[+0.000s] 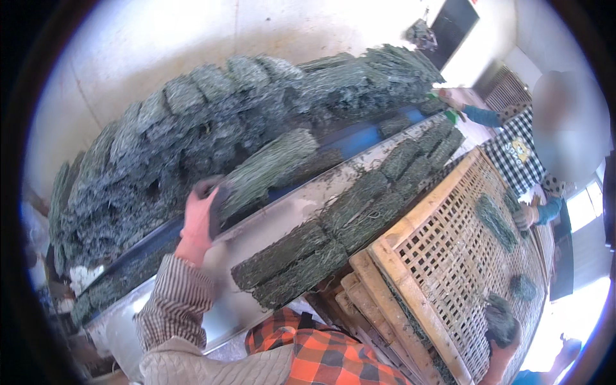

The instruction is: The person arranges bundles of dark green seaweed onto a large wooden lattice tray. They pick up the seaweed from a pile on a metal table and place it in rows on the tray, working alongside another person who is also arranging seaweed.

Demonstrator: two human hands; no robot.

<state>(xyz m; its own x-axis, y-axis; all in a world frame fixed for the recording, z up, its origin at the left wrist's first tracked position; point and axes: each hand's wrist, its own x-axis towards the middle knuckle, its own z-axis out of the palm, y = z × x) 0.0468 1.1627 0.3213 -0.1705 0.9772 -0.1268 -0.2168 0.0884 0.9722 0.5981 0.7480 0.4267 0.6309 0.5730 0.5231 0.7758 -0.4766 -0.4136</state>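
My left hand (199, 224), in a pink glove with a dark palm, grips the near end of a long bundle of dried green strands (272, 171). This bundle lies slanted over the blue conveyor belt (358, 139), partly covering darker green material. At the lower right, my right hand (505, 353) is over the woven bamboo tray (447, 250), its fingers mostly hidden by a small dark green clump (500, 320) it appears to hold. Between my hands, several flattened green bundles (332, 228) lie in two rows along the pale ledge (293, 207).
A tall heap of green bundles (245, 91) runs along the wall behind the belt. Opposite, a co-worker's gloved hand (525, 216) is beside bundles (495, 221) on the tray. More framed trays (365, 298) are stacked underneath. Another person's hand (568, 351) shows at the lower right.
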